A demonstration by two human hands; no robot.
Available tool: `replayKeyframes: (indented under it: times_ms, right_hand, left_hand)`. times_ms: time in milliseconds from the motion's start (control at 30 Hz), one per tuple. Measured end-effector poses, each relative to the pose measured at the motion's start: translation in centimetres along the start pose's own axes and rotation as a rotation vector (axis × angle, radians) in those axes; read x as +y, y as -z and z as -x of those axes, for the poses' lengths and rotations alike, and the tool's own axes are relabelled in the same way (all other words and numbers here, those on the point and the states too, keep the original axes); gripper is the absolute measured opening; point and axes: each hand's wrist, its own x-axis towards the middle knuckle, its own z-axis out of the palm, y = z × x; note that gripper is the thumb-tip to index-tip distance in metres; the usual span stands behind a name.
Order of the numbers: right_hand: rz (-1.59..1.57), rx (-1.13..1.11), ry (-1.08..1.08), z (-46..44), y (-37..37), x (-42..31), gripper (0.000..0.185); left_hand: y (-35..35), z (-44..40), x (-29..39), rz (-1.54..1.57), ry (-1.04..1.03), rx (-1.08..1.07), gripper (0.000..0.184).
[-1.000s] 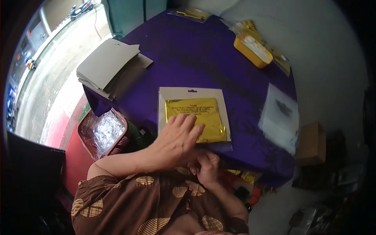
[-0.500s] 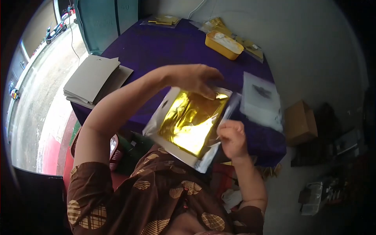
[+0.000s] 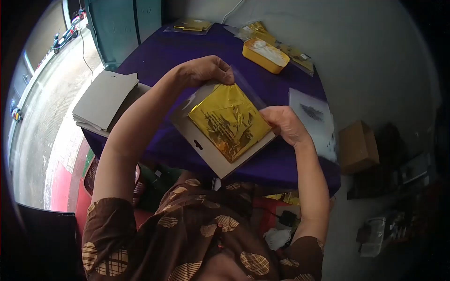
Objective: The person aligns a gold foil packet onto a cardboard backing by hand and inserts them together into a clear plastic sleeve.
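Observation:
A gold foil packet (image 3: 229, 124) with dark print lies flat against a grey-white card (image 3: 213, 159) that has a hanger slot along its lower left edge. A clear plastic bag (image 3: 247, 89) shows at their upper right side. My left hand (image 3: 208, 70) is closed at the far corner, pinching the clear bag close to the foil. At the right corner, my right hand (image 3: 287, 125) grips the bag's edge between thumb and fingers, beside the card. How far the card sits inside the bag is hard to make out. All of it is held above the purple tablecloth (image 3: 164, 51).
A stack of grey-white cards (image 3: 103, 100) lies at the table's left. Clear bags (image 3: 311, 112) are piled at the right. Toward the back stand a yellow tub (image 3: 266, 55) and gold packets (image 3: 194, 24). A cardboard box (image 3: 358, 147) sits right of the table.
The card and foil packet have turned and moved away from my body, with the hanger slot now at lower left. My left hand has shifted left, my right hand upward to the corner.

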Motion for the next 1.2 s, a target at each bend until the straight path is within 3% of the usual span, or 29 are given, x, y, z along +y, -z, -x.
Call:
replayKeyframes:
  times_ms: [33,67,167,367,433,533,600,700,833,900,967,1100,1200]
  right_hand:
    - [0.108,-0.026,0.023,-0.2,-0.2,0.1,0.025]
    - [0.037,-0.102,-0.101,0.1,0.1,-0.5,0.016]
    - [0.043,-0.100,-0.045,-0.1,-0.7,0.0,0.018]
    - [-0.140,0.192,0.107,0.4,-5.7,2.7,0.019]
    - [-0.171,0.230,0.099,0.7,-7.8,4.1,0.027]
    - [0.016,-0.039,-0.299,2.2,-9.6,1.4,0.041]
    - [0.368,-0.292,-0.493,2.7,-9.4,-1.7,0.045]
    - [0.408,-0.075,-0.453,2.8,-7.6,-3.8,0.039]
    - [0.404,0.280,-0.222,-0.6,-2.6,-5.4,0.026]
    - [0.504,0.405,-0.154,-3.9,0.5,-5.3,0.026]
    - [0.772,0.528,-0.004,-7.7,3.7,-4.2,0.025]
    - [1.169,0.694,0.147,-14.2,7.8,-3.0,0.018]
    - [1.198,0.702,0.238,-18.5,10.4,-1.6,0.016]
  left_hand:
    - [0.5,-0.3,0.0,0.001,0.006,-0.023,0.013]
    - [0.8,-0.7,0.1,0.001,0.012,-0.049,0.014]
    - [1.1,-1.5,1.3,-0.069,0.081,-0.051,0.015]
    - [0.3,-4.2,6.0,-0.669,-0.020,0.051,0.015]
    - [-0.9,-5.7,7.0,-0.859,-0.165,-0.095,0.015]
    - [-3.3,-7.7,6.9,-1.077,-0.348,-0.396,0.018]
    - [-5.6,-6.8,6.7,-1.175,-0.269,-0.426,0.029]
    - [-6.1,-3.5,6.4,-1.407,-0.408,-0.280,0.040]
    - [-1.8,0.1,5.5,-1.397,-0.441,-0.335,0.042]
    - [-1.0,2.4,5.0,-1.483,-0.245,-0.369,0.044]
    - [-1.2,4.3,3.6,-1.570,-0.213,-0.513,0.047]
    - [-2.7,8.3,-1.0,-1.507,-0.350,-0.385,0.080]
    - [-3.8,8.3,-2.2,-1.386,-0.336,-0.472,0.076]
